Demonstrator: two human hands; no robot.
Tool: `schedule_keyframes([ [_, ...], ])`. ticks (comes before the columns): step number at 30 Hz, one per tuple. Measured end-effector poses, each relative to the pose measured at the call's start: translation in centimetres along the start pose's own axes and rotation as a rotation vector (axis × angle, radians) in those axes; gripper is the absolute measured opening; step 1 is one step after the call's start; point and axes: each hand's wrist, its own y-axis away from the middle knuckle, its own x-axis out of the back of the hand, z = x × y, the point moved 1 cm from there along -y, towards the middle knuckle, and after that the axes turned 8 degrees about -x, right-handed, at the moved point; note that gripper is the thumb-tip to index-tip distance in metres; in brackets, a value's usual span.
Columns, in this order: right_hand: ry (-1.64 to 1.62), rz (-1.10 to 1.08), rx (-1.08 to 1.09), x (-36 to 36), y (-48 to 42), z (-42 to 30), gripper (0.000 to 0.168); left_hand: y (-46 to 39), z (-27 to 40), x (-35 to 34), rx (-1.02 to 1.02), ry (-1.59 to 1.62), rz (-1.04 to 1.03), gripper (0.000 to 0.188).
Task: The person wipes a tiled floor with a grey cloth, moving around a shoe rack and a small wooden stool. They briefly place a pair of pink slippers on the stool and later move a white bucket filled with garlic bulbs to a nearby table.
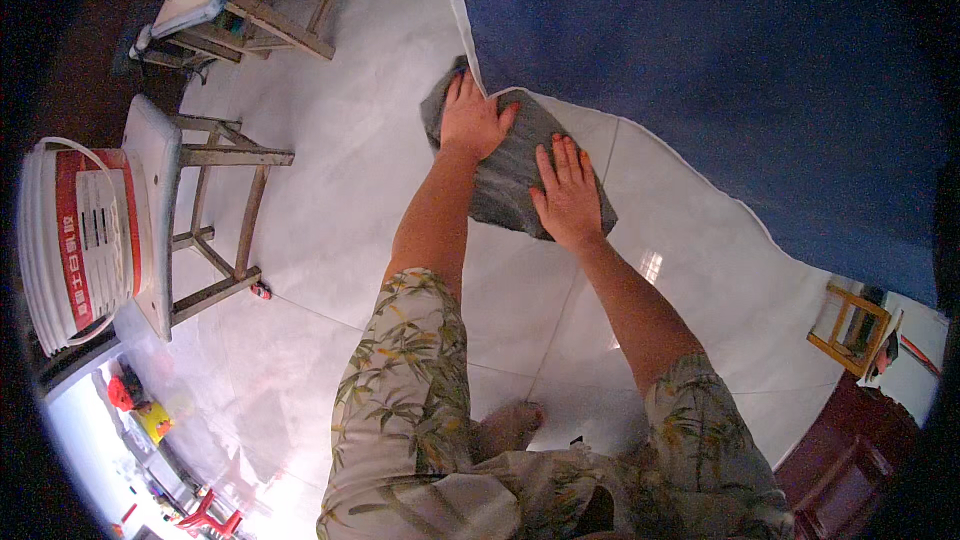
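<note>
A grey cloth (514,184) lies spread on the pale tiled floor (330,180) in front of me. My left hand (472,118) rests flat on its far left part, fingers pointing away from me. On its right part, my right hand (570,191) presses palm down with the fingers a little apart. Neither hand grips anything that I can see. The white edge of a large dark blue sheet (675,75) hangs over the cloth's far side, close to my left fingertips, and hides part of it.
At the left stands a wooden stool (154,217) beside a white and red plastic bucket (97,240) bearing writing. Another wooden stool (202,0) holds a printed sheet. A small wooden frame (847,326) and a dark red door (847,457) are at the right.
</note>
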Motion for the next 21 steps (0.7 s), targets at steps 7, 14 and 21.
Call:
schedule_keyframes([
  [7, -0.085, -0.093, 0.159, -0.3, 4.9, -3.2, 0.067, 9.0, -1.1, -1.0, 0.167, -0.116, 0.079, 0.071],
  [14, -0.127, -0.136, 0.315, -1.3, 14.2, -5.1, 0.073, 21.9, 2.6, -0.8, 0.339, -0.137, 0.018, 0.069],
  [21, -0.118, -0.245, 0.354, 0.2, 26.5, -3.9, 0.077, 33.1, 10.5, -2.6, 0.361, -0.165, -0.026, 0.075],
])
